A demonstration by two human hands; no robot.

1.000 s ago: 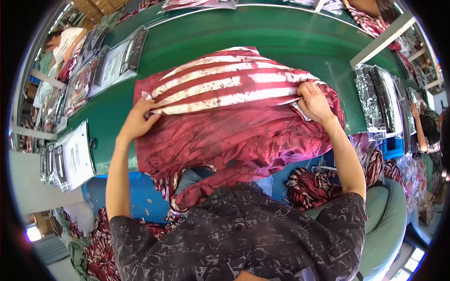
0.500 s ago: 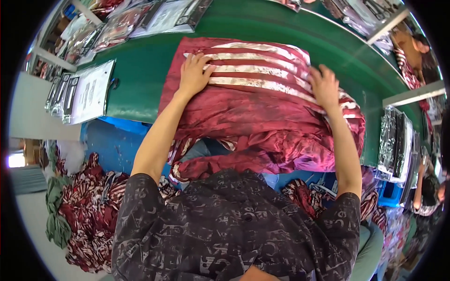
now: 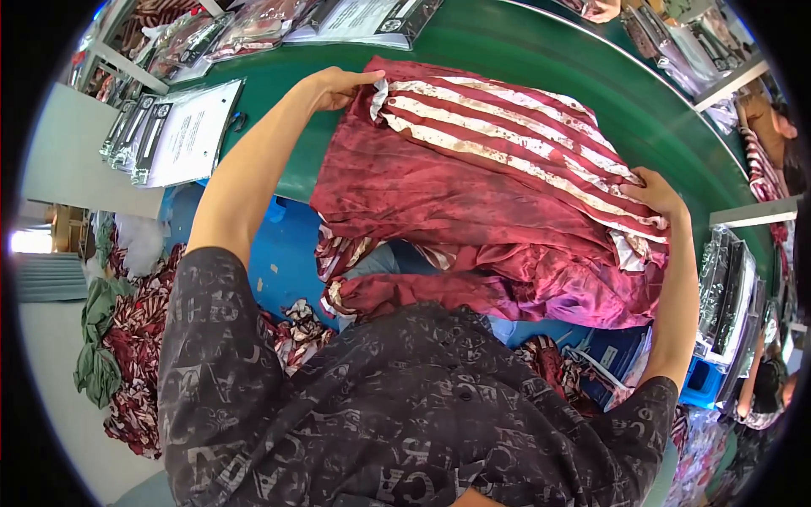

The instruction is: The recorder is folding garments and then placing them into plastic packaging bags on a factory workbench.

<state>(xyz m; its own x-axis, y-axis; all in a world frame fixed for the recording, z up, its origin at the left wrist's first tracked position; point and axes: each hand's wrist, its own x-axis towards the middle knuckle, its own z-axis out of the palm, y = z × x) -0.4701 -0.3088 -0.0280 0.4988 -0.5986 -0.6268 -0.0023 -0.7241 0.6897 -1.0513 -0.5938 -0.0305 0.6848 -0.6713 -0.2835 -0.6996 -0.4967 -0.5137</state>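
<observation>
A dark red satin garment (image 3: 473, 203) with white stripes across its upper part lies spread on the green table (image 3: 524, 63). Its lower part hangs over the table's near edge toward my body. My left hand (image 3: 338, 84) pinches the garment's far left corner. My right hand (image 3: 655, 190) grips its right edge, where the stripes end. Both arms are stretched out, holding the cloth wide between them.
Flat packs in clear plastic (image 3: 182, 131) lie at the table's left, more packed garments (image 3: 726, 287) at its right. A blue bin (image 3: 279, 253) stands under the table edge. Heaps of red and white cloth (image 3: 135, 355) lie on the floor at left. Another person (image 3: 773, 127) is at the far right.
My hands went from lying flat on the striped part to gripping the garment's left corner and right edge. The view swung, so the cloth now lies slanted.
</observation>
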